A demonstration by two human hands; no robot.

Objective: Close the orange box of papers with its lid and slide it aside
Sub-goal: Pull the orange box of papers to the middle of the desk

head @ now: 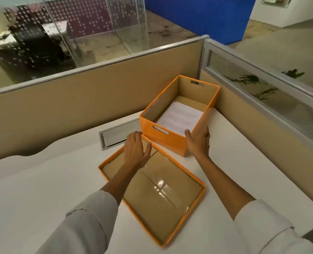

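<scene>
An orange box (167, 139) stands open on the white desk near the back corner, with white printed papers (181, 118) lying inside. Its orange lid (152, 195) lies upside down on the desk in front of the box, brown cardboard inside facing up with clear tape across it. My left hand (136, 150) rests flat on the lid's far end, fingers spread. My right hand (197, 142) grips the box's near right corner, thumb hooked over the rim.
Tan cubicle partitions (97, 94) wall the desk at the back and right. A metal cable tray (117, 135) is set into the desk left of the box. White desk surface (42, 184) extends to the left.
</scene>
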